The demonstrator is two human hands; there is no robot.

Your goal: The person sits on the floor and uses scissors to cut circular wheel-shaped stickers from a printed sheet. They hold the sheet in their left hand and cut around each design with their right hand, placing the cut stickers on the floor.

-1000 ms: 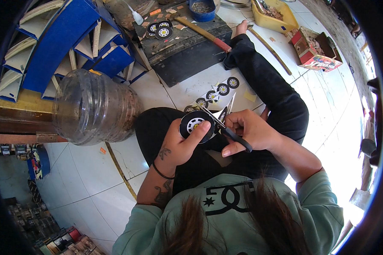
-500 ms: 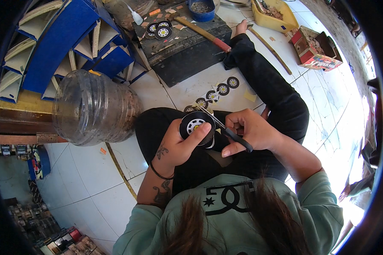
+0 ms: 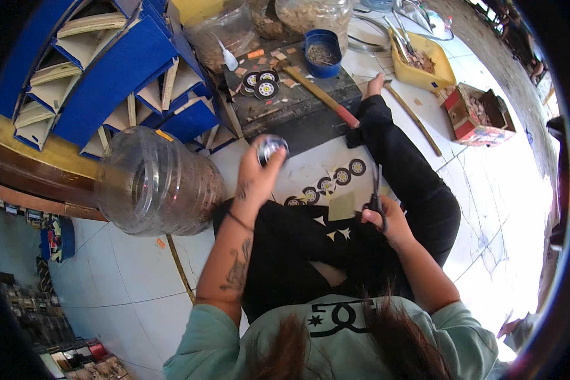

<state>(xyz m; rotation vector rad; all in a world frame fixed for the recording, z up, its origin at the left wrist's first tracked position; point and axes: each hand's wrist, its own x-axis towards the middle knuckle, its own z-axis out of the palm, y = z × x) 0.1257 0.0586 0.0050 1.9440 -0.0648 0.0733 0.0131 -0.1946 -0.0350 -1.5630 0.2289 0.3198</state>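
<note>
Floor: pale tiles [image 3: 114,266], with a row of printed wheels [image 3: 325,185] lying near a black box [image 3: 316,130]
Left hand [image 3: 254,170]: closed on a wheel disc [image 3: 272,149], just before the black box; too blurred for me to count layers
Right hand [image 3: 396,223]: curled round the scissors' handles [image 3: 377,196], blades pointing away from the body
Yellow tub [image 3: 418,75]: brown scraps [image 3: 421,61] and tools
Red box [image 3: 462,126]: similar scraps
Blue bowl [image 3: 323,71]: tiny grey bits [image 3: 322,54], unclear
Clear jug [image 3: 152,180]: contents murky through the plastic

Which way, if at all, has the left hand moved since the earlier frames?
Yes: the left hand has moved forward, clearly closer to the black block.
</note>
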